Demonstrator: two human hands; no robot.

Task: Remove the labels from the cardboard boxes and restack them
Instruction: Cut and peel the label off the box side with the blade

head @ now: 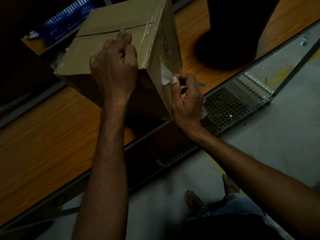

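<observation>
A brown cardboard box stands tilted on the wooden table, its top seam taped with clear tape. My left hand rests on the box's top near corner, fingers curled over the edge, and holds it. On the box's right side face a white label is partly peeled, its loose lower edge lifted. My right hand pinches that loose edge between thumb and forefinger and also grips a thin blue-tipped tool that sticks out to the right.
A large dark object stands on the table to the right of the box. A blue crate sits behind the box at the far left. A wire-mesh rack lies under the table edge, above the grey floor. My feet show below.
</observation>
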